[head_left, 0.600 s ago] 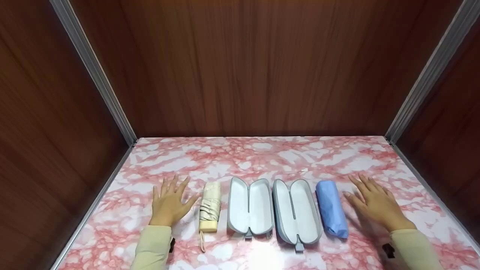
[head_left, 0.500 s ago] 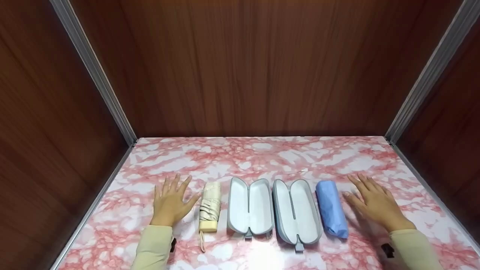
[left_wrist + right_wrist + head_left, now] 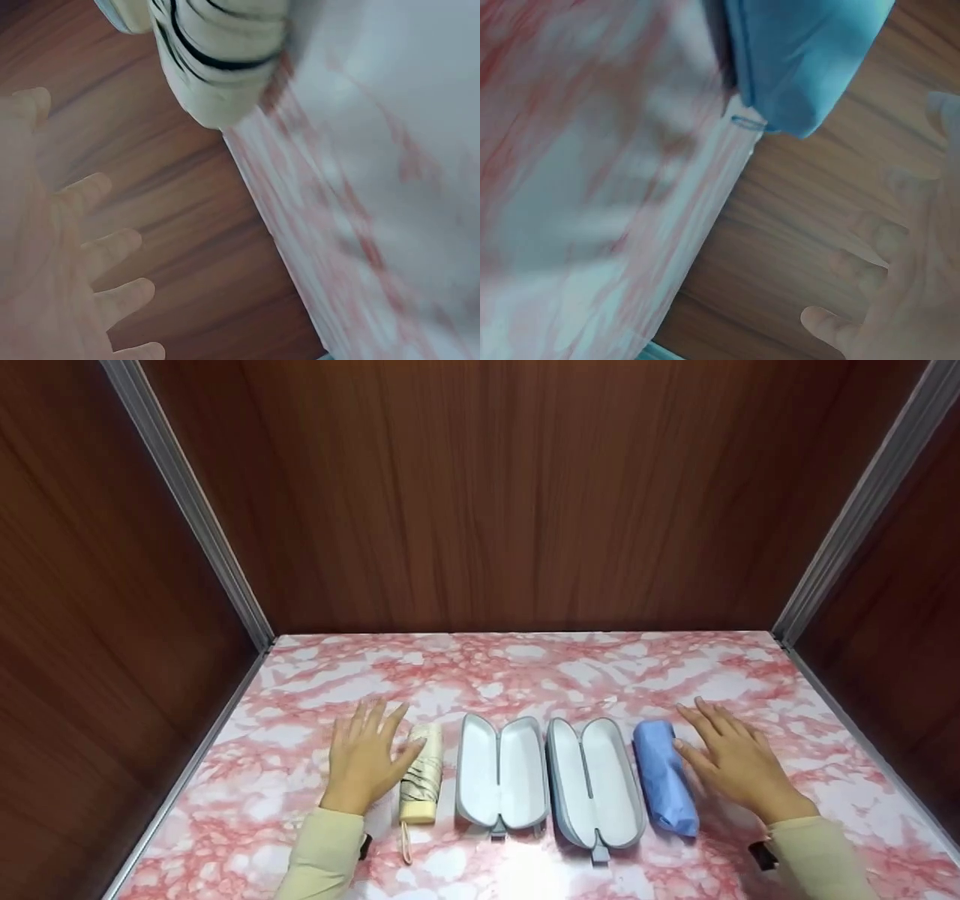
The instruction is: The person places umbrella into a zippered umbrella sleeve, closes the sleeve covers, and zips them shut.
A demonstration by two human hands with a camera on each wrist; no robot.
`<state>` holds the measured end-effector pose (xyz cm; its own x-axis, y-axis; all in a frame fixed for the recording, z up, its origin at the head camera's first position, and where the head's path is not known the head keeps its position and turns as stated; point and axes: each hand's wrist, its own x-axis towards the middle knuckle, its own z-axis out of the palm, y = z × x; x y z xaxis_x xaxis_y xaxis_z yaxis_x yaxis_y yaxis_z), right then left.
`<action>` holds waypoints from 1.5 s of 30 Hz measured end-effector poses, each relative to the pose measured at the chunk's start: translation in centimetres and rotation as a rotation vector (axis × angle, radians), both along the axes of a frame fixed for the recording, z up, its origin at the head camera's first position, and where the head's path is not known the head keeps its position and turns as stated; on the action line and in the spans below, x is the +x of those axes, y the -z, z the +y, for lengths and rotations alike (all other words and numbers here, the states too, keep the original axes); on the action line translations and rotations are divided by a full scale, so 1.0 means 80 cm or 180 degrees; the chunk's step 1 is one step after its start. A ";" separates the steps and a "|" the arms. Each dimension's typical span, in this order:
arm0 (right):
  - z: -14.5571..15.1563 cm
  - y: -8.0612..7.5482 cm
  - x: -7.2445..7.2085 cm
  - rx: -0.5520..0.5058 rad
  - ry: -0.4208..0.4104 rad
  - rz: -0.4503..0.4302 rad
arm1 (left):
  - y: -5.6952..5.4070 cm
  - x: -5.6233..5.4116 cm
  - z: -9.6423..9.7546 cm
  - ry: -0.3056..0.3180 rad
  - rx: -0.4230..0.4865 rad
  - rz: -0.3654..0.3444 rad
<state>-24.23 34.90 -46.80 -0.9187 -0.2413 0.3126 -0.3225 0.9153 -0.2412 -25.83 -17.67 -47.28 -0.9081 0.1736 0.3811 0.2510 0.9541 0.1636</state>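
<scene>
The cream umbrella (image 3: pixel 422 780) lies on the table (image 3: pixel 480 671) just beside your left hand (image 3: pixel 366 761), whose thumb overlaps it in the head view. The blue bundle (image 3: pixel 666 784) lies just beside your right hand (image 3: pixel 739 765). You have the fingers of both hands extended and spread, gripping nothing. Between umbrella and bundle, the left case (image 3: pixel 477 780) and right case (image 3: pixel 613 787) lie opened, pale insides up. Beyond the table stands a brown panel (image 3: pixel 480 502).

No text, label, brand, number or sign is legible.
</scene>
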 end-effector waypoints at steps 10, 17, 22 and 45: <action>-0.018 -0.001 0.002 -0.0050 -0.0084 0.0010 | -0.011 0.007 0.039 0.0230 -0.0143 0.0228; -0.025 0.002 0.002 -0.0011 -0.0167 0.0156 | -0.014 0.012 0.063 0.0569 0.0036 0.0437; -0.029 0.004 0.002 0.0004 -0.0218 0.0202 | -0.015 0.017 0.080 0.0812 0.0154 0.0469; -0.048 0.008 0.004 -0.0382 -0.0534 -0.0034 | -0.028 0.051 0.179 0.1416 0.1206 -0.0882</action>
